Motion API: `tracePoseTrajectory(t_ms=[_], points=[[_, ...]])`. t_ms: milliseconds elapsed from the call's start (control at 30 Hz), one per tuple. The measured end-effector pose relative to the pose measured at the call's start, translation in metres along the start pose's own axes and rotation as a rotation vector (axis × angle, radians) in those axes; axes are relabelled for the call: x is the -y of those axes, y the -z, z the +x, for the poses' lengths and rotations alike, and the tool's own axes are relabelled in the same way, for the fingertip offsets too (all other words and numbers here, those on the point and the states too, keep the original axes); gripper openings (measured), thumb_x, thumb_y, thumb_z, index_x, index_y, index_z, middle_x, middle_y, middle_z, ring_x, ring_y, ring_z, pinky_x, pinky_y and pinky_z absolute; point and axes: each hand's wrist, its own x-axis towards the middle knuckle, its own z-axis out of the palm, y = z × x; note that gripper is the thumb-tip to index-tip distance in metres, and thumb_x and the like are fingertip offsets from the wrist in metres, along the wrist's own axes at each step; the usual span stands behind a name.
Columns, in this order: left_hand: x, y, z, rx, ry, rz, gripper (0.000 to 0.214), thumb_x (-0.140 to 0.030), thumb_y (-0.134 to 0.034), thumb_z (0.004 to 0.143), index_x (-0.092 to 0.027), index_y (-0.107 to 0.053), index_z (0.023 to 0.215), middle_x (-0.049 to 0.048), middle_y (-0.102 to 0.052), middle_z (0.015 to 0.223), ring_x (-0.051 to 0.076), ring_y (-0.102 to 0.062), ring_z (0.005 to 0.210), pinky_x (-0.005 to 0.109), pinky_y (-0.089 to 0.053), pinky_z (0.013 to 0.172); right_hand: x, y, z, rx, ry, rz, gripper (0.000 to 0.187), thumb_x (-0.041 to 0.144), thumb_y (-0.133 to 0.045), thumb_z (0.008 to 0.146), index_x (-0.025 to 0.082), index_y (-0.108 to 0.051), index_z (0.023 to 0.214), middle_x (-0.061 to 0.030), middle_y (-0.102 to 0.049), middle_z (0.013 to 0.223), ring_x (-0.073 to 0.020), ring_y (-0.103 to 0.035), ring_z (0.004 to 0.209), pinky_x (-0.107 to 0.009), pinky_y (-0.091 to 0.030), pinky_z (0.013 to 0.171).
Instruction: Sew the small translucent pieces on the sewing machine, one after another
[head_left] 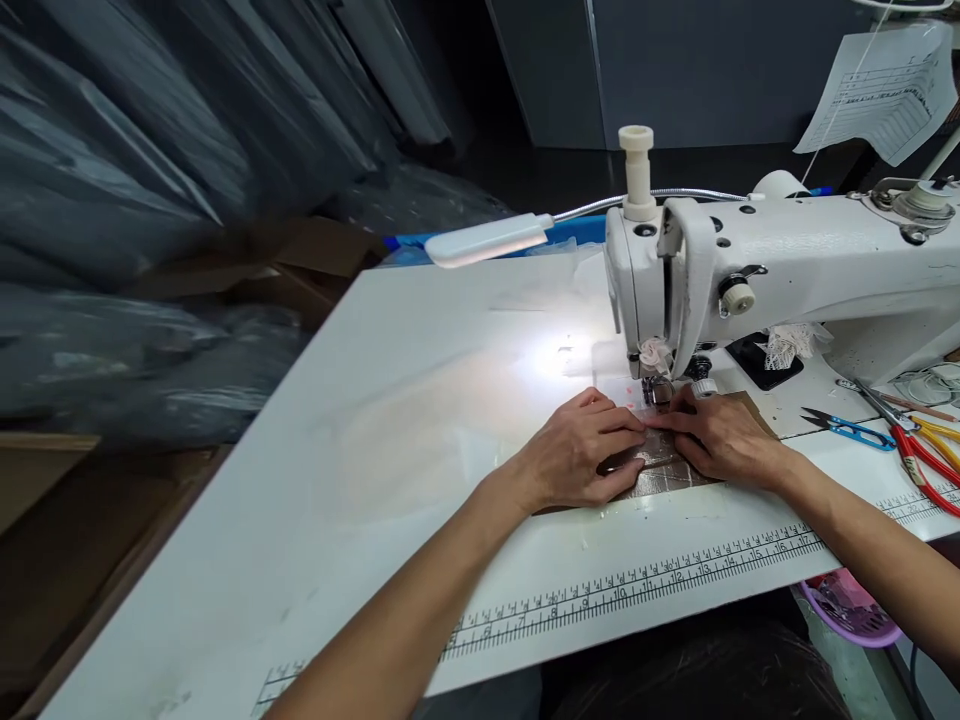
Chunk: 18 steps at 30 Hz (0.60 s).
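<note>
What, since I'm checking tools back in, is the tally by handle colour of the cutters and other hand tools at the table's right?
Blue-handled snips: 1
Red-handled tool: 1
Yellow-handled tool: 1, partly out of frame
Total: 3

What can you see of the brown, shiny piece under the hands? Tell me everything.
The piece looks brown at its edges, with a glossy, silvery area crossed by faint lines; I cannot tell whether it is film or coated cloth. It lies roughly flat on the white table, close to the presser foot. The left hand and right hand rest on it, hiding much of it. Whether it runs under the foot is unclear.
</note>
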Motion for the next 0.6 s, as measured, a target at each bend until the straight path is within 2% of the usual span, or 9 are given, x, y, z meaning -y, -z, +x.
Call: tracePoseTrajectory(t_ms=[233, 433, 600], points=[[0.0016, -0.0016, -0.0027, 0.024, 0.058, 0.042, 0.024, -0.026, -0.054, 0.087, -0.015, -0.070, 0.101, 0.0049, -0.073, 0.097, 0.017, -0.060, 0.071, 0.038, -0.047, 0.074, 0.0071, 0.0021, 0.0047, 0.047, -0.073, -0.096, 0.041, 0.021, -0.047, 0.094, 0.022, -0.063, 0.132, -0.0140, -0.061, 0.111, -0.0163, -0.055, 0.073, -0.029, -0.048, 0.064], [0.0012, -0.0016, -0.0029, 0.062, 0.058, 0.110, 0.028, -0.028, -0.050, 0.088, -0.013, -0.068, 0.104, 0.0089, -0.071, 0.106, 0.019, -0.062, 0.077, 0.039, -0.047, 0.077, 0.0041, 0.0009, 0.0005, 0.015, -0.006, 0.028, 0.039, 0.018, -0.045, 0.093, 0.022, -0.068, 0.124, -0.0116, -0.061, 0.110, -0.0167, -0.057, 0.078, -0.032, -0.053, 0.076], [0.0021, -0.0029, -0.0036, 0.107, 0.091, 0.123, 0.031, -0.028, -0.050, 0.089, -0.015, -0.068, 0.110, 0.0102, -0.071, 0.112, 0.021, -0.064, 0.083, 0.040, -0.048, 0.078, 0.0033, -0.0014, -0.0015, -0.008, 0.011, 0.005, 0.037, 0.018, -0.046, 0.093, 0.021, -0.068, 0.123, -0.0119, -0.060, 0.106, -0.0163, -0.055, 0.075, -0.033, -0.053, 0.073]])
